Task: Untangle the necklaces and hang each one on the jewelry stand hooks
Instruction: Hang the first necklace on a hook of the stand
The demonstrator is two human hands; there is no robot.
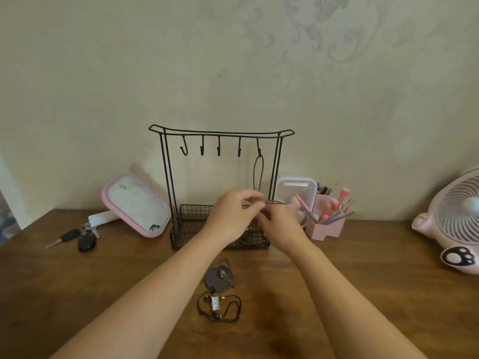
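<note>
Brown necklace [254,174] hangs in a narrow loop on black stand [191,238].

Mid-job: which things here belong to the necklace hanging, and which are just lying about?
Job: jewelry stand; hanging necklace on its rightmost hook, held by left hand and right hand; disc-pendant necklace and black cord necklace on the table.
Lying about: pink mirror; car keys; clear tub; brush holder; pink fan.
</note>
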